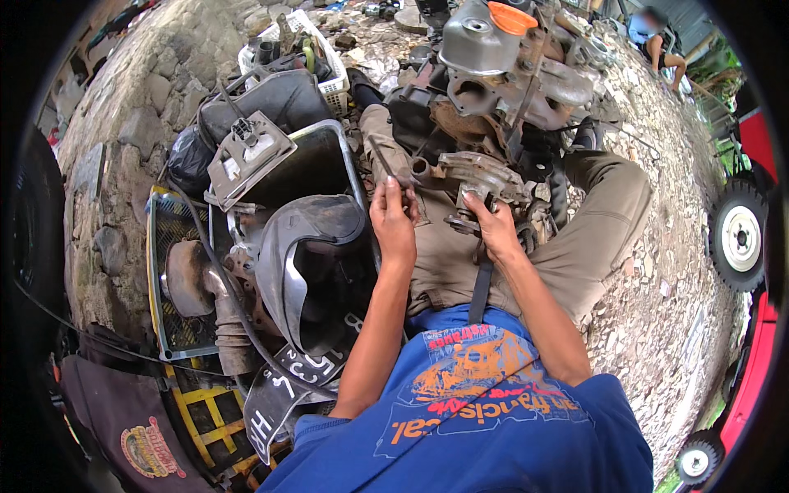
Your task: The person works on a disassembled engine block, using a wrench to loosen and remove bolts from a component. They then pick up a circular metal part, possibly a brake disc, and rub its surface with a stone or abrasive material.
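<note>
Over my lap, my right hand [497, 228] grips a greasy cast-metal engine part [477, 174]. The part has a round body, a pipe stub on its left side and a small flange at its lower end. My right thumb lies along its neck, and the fingers behind it are mostly hidden. Just to the left, my left hand [394, 223] pinches a thin, dark rod-like tool [383, 156] that points up and away from me. The tool and the metal part look apart. What kind of tool it is, I cannot make out.
An engine assembly [501, 99] with a grey metal canister [477, 41] and an orange bowl [511, 18] stands beyond my legs. On my left are a white basket [333, 78], a black bin [353, 152], a yellow-blue crate [156, 271] and a black plastic cover [283, 246]. Gravel [649, 312] lies right.
</note>
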Demonstrator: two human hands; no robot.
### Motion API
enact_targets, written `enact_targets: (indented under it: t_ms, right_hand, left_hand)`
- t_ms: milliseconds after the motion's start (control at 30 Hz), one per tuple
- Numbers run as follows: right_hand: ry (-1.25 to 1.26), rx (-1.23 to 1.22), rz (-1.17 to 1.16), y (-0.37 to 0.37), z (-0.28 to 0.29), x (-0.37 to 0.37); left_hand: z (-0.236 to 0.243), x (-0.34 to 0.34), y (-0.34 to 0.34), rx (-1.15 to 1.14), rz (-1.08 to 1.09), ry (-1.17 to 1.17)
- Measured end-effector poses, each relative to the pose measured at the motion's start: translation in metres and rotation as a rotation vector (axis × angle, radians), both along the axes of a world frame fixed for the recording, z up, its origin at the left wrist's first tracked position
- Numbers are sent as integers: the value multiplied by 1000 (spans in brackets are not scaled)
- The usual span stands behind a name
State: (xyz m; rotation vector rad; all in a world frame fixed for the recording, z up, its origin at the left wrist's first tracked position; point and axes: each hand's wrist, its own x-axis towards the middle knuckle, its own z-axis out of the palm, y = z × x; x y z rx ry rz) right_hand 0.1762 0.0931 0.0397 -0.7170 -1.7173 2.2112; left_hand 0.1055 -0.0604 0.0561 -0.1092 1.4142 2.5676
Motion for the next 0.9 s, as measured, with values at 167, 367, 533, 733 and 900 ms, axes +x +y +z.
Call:
enact_targets:
  t_ms: [167,367,533,733,900]
  right_hand:
    - [-82,201,117,15,24,22]
    - [335,104,216,20,12,52]
    - [235,720,347,51,-18,70]
    - [281,372,371,56,-13,64]
    - [439,-443,321,59,-11,46]
  left_hand:
    - [-2,-6,4,-181,217,149]
    - [42,-2,18,341,109,-118]
    - [33,8,33,167,136,-137]
    - [59,16,46,154,129,119]
    - [77,28,63,133,120,310]
